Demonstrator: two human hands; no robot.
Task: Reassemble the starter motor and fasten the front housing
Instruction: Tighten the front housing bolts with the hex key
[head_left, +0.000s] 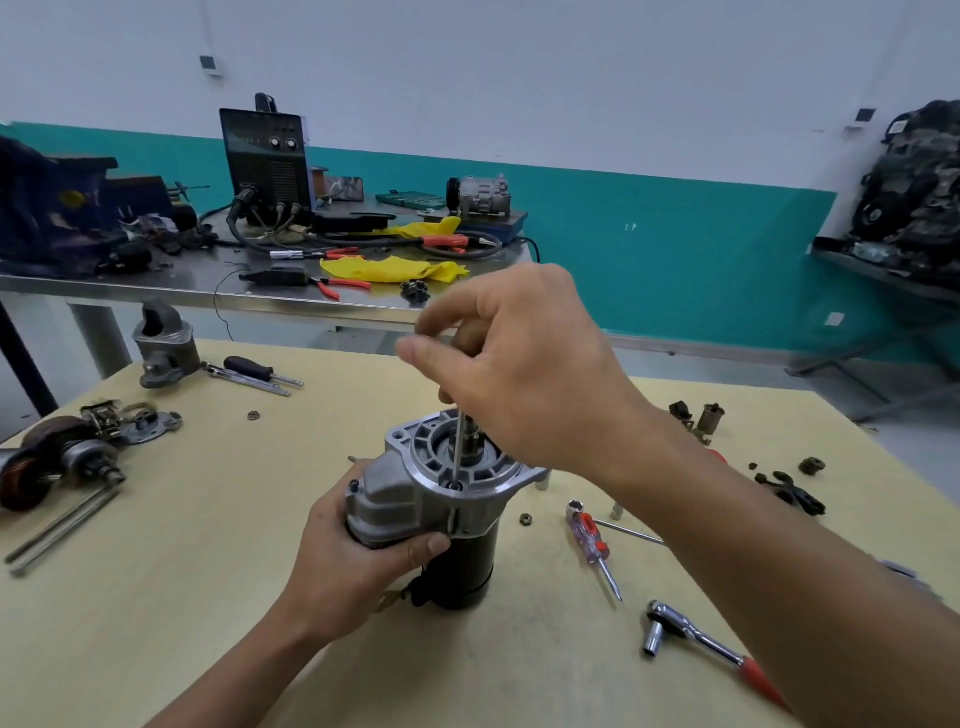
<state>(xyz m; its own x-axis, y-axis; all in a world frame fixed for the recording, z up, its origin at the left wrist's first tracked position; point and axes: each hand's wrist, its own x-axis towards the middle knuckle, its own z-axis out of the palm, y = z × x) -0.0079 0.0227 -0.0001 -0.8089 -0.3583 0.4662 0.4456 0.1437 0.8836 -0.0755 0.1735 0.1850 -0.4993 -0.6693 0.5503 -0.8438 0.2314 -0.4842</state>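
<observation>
one starter motor (470, 561) upright, front housing (415, 488) up

1 head-worn camera looks forward and down from the near edge of the desk (182, 623), close above the starter motor (415, 499), wide enough to catch the far wall (519, 78).
</observation>
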